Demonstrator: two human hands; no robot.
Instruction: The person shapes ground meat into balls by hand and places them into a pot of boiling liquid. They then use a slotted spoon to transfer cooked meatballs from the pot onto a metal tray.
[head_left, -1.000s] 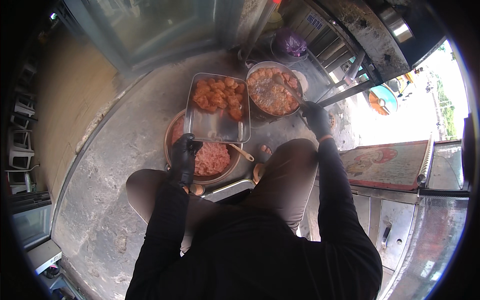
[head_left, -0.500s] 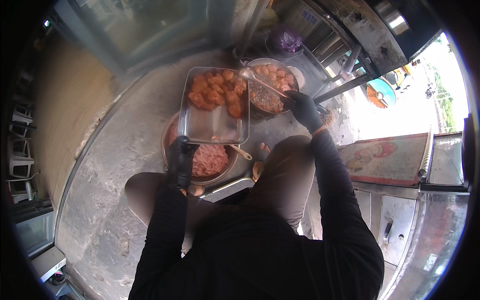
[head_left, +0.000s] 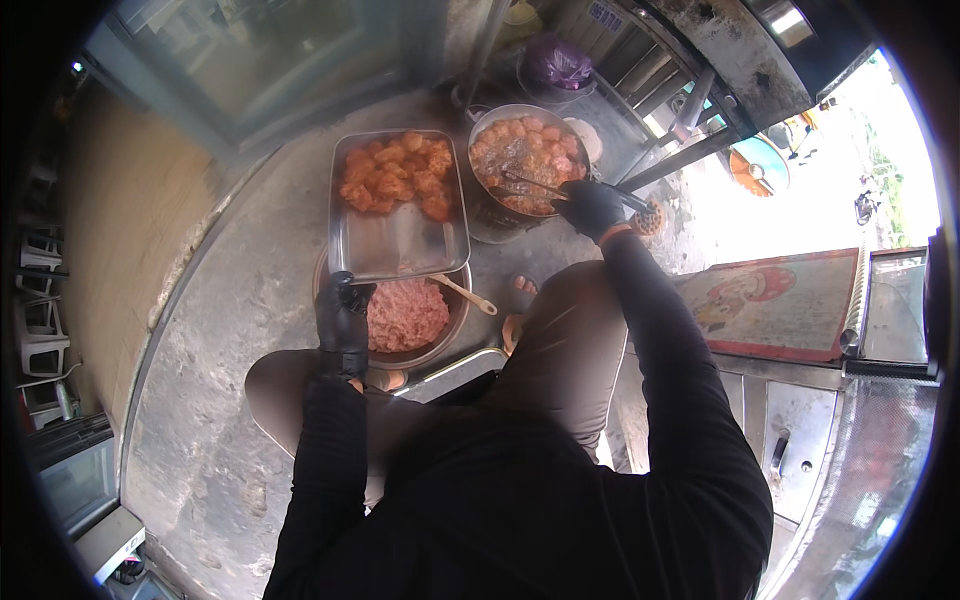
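My left hand (head_left: 345, 318), black-gloved, is closed on the near edge of a rectangular metal tray (head_left: 402, 250). Reddish-brown fried pieces (head_left: 395, 172) fill the tray's far half. In my right hand (head_left: 590, 210), also gloved, is a pair of metal tongs (head_left: 540, 185), their tips over or in the pot (head_left: 495, 222) to the tray's right. Bubbling oil and several orange-pink pieces (head_left: 530, 135) show in that pot. Partly under the tray stands a wide basin (head_left: 463, 320) of pink minced mixture (head_left: 408, 315); a light-coloured utensil handle (head_left: 470, 293) rests across its rim.
Behind the pot lies a purple plastic bag (head_left: 558, 62) in a dark container. A metal frame leg (head_left: 670, 165) slants down at the right, near a round tan thing with holes (head_left: 650, 218). A metal cabinet (head_left: 795, 450) stands to my right. Glass panels (head_left: 270, 60) rise at the back left.
My right hand has moved the tongs' tips from above the tray's right edge to the pot. The tray, in my left hand, has shifted left, away from the pot.
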